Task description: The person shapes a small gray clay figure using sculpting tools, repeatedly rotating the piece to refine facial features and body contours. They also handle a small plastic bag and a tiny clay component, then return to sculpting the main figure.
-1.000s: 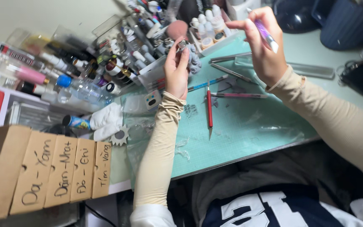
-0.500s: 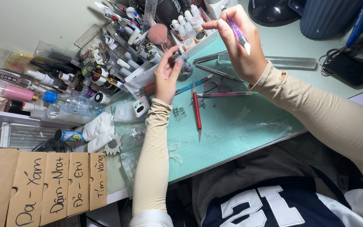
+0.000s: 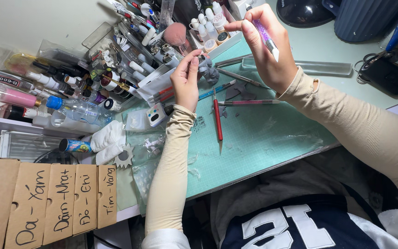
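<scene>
The left hand (image 3: 186, 79) is raised above the green cutting mat (image 3: 263, 138); its fingers (image 3: 193, 62) are closed in a pinch around a small dark object (image 3: 202, 59), which is too small to identify; the object is at the fingertips, just in front of a grey crumpled piece (image 3: 210, 71) lying on the mat. The right hand (image 3: 268, 48) is held higher and to the right, well apart from the left one; its fingers (image 3: 249, 34) are grasping a slim pen-like tool (image 3: 267, 39) with a glittering purple body and a silver tip, and the tip points down and to the right. On the mat below the hands lie a red-handled tool (image 3: 217, 117), a pink-handled tool (image 3: 249, 102) and a blue one (image 3: 215, 90); they are near each other but not touching the hands. Behind the left hand stands a crowded group of small bottles (image 3: 130, 69) and a pink powder brush (image 3: 177, 33); a clear plastic bottle with a blue cap (image 3: 77, 110) lies at the left of the surface. Brown cardboard dividers (image 3: 56, 203) with handwriting stand at the lower left.
</scene>
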